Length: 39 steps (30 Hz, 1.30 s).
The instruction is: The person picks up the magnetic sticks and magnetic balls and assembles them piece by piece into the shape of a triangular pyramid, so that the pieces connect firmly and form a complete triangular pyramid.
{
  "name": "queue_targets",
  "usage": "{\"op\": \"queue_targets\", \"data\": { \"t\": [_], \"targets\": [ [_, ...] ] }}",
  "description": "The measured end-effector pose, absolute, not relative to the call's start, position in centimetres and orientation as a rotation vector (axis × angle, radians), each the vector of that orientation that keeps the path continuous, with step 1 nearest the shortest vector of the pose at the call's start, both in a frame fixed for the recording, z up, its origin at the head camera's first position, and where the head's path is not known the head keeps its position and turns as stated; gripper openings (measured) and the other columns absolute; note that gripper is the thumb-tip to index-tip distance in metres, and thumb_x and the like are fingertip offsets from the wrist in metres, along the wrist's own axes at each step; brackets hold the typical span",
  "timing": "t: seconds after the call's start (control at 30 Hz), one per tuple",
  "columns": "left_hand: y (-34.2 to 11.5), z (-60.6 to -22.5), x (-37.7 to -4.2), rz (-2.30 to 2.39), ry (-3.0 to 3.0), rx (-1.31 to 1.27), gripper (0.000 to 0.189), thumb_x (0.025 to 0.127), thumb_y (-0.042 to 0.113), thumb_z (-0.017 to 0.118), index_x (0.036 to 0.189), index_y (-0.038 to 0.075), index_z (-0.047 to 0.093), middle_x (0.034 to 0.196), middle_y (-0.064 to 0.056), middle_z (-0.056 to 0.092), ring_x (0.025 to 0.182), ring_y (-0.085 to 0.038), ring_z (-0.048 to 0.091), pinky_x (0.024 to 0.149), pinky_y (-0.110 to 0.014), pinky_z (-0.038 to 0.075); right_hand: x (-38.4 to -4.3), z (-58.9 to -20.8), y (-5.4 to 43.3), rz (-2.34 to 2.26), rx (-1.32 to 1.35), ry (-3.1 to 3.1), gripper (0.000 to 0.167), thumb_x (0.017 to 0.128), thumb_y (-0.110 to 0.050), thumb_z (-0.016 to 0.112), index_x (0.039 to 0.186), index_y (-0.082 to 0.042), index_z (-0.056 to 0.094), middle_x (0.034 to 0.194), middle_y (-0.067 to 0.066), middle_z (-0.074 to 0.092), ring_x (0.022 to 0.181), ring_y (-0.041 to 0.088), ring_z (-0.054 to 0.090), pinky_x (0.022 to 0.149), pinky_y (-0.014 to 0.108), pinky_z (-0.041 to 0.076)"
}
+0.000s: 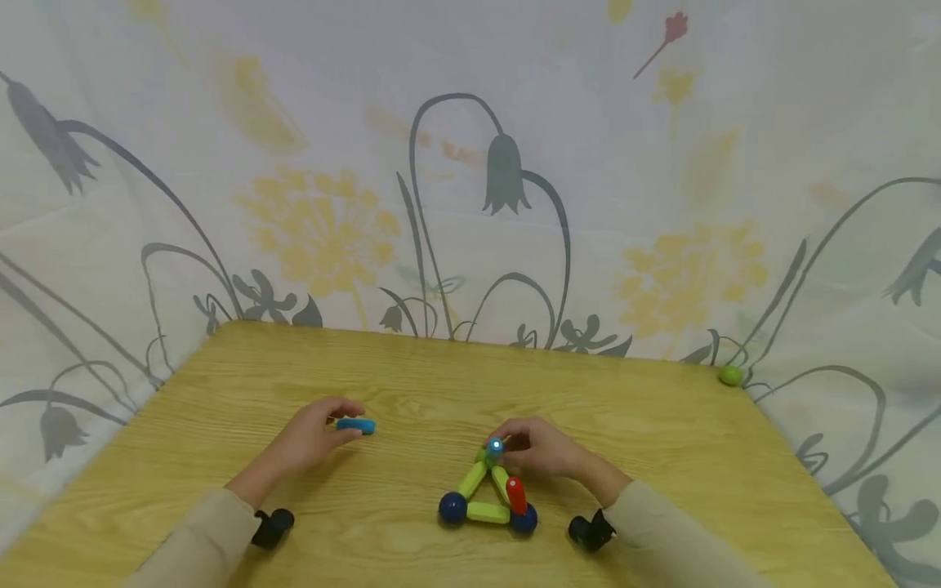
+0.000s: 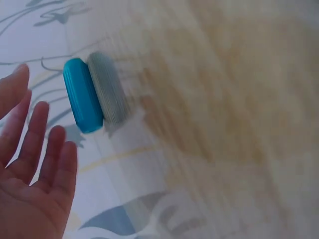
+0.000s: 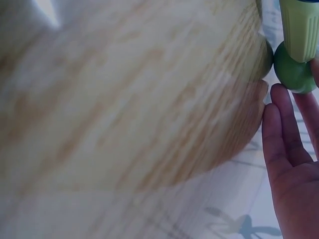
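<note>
A blue rod (image 1: 356, 425) lies on the table at the left, its reflection beside it in the left wrist view. Around it, without gripping, is my left hand (image 1: 312, 433), fingers extended; the rod (image 2: 83, 95) shows just beyond the fingertips. My right hand (image 1: 544, 447) pinches the green ball (image 3: 294, 72) at the far corner of a magnetic-stick triangle. Yellow-green rods (image 1: 488, 513) form its sides, and dark blue balls (image 1: 452, 508) mark its two near corners. A second blue rod (image 1: 495, 448) stands up from the far corner, and a red rod (image 1: 517, 496) from the near right one.
A lime-green ball (image 1: 730, 376) sits at the table's far right corner. Flower-printed cloth (image 1: 470, 245) hangs behind the wood-grain table (image 1: 412, 384). Black wrist cameras (image 1: 273, 528) stick out from both sleeves.
</note>
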<state>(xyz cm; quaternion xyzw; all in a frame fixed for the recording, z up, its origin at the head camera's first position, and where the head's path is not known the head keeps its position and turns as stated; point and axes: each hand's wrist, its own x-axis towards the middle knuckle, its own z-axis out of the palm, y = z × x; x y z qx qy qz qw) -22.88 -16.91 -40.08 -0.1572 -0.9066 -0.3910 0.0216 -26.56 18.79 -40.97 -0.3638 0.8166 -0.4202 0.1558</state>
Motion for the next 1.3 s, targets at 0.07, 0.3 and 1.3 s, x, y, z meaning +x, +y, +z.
{"op": "queue_targets", "data": {
  "t": [0.07,0.3,1.3],
  "targets": [
    [-17.2,-40.0,-23.1,-1.202,-2.848,-0.496,0.027,0.087,0.01,0.065,0.112,0.0,0.061,0.111,-0.013,0.06,0.107,-0.037,0.051,0.09,-0.048,0.041,-26.5,-40.9,18.7,-1.211,-1.045,2.335,0.02,0.088,-0.001,0.062,0.107,-0.002,0.066,0.107,0.006,0.063,0.093,0.013,0.059,0.08,0.026,0.048],
    [-17.5,-39.9,-23.3,-1.166,-2.922,-0.515,0.026,0.085,0.006,0.068,0.109,-0.002,0.062,0.102,-0.01,0.061,0.092,-0.029,0.056,0.079,-0.042,0.047,-26.5,-41.1,18.8,-1.207,-1.066,2.318,0.02,0.088,0.0,0.062,0.108,-0.002,0.066,0.104,0.005,0.063,0.093,0.013,0.06,0.08,0.026,0.048],
    [-9.8,-39.1,-19.8,-1.563,-2.748,-0.856,0.024,0.097,0.003,0.046,0.119,-0.008,0.045,0.108,-0.013,0.054,0.102,-0.033,0.053,0.084,-0.037,0.046,-26.4,-41.0,18.5,-1.241,-1.038,2.265,0.023,0.088,0.0,0.062,0.11,0.0,0.066,0.107,0.008,0.064,0.096,0.015,0.061,0.082,0.026,0.048]
  ]
}}
